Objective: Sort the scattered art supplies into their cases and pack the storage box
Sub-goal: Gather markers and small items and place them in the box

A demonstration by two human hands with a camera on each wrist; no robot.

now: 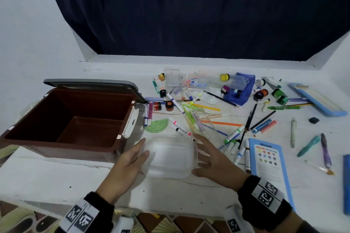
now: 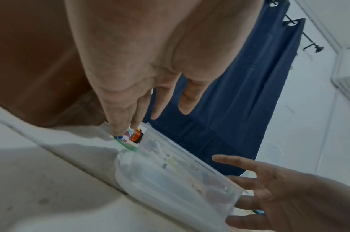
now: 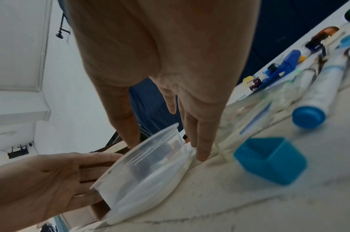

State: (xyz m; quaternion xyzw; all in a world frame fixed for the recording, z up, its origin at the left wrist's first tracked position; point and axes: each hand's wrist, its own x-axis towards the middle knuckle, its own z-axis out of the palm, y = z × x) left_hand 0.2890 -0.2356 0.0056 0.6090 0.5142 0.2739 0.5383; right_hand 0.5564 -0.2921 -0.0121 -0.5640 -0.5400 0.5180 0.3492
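Note:
A clear, empty plastic container (image 1: 169, 159) sits on the white table near the front edge. My left hand (image 1: 139, 154) lies flat against its left side and my right hand (image 1: 205, 152) flanks its right side. Both hands have straight, spread fingers. The left wrist view shows the container (image 2: 170, 180) with the right hand (image 2: 279, 193) at its far end. In the right wrist view, the left hand (image 3: 50, 177) rests its fingers on the container (image 3: 148, 169). The brown storage box (image 1: 62, 147) stands open and empty to the left. Markers (image 1: 178, 126), pencils and paint pots (image 1: 169, 105) lie scattered behind.
A clear case holding markers (image 1: 198, 121) lies just behind the container. A green protractor (image 1: 157, 125), a blue pouch (image 1: 240, 89), a blue colour-pencil box (image 1: 267, 159) and a blue tray (image 1: 318, 98) spread to the right. A dark curtain (image 1: 189, 15) hangs behind the table.

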